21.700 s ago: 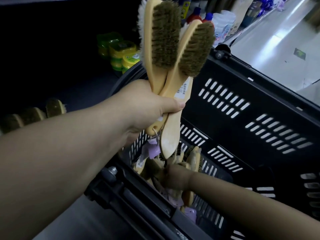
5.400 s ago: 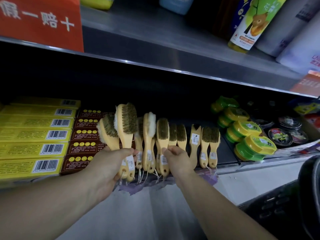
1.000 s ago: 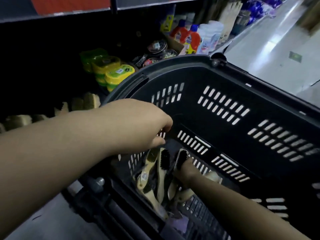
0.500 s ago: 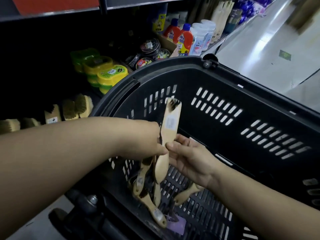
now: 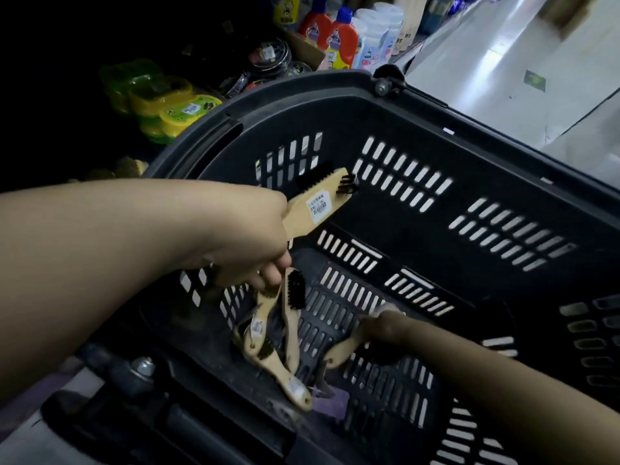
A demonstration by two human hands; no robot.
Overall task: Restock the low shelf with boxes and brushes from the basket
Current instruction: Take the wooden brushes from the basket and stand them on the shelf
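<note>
- A wooden brush (image 5: 318, 204) with black bristles is being held above the basket (image 5: 503, 182), label up, probably to clear the rim on its way to the shelf.
- The left hand (image 5: 248, 236) is gripping its handle, fingers curled round it.
- The right hand (image 5: 382, 327) is reaching to the basket floor, covering the head of another brush (image 5: 342, 355); I cannot tell whether its fingers are closing.
- Loose brushes (image 5: 268, 347) are lying crossed just below the left hand.
- Yellow-green tubs (image 5: 174, 105) are sitting on the dark shelf beyond the rim.

Black-bristled wooden brushes (image 5: 291, 325) in black basket (image 5: 469, 182)
</note>
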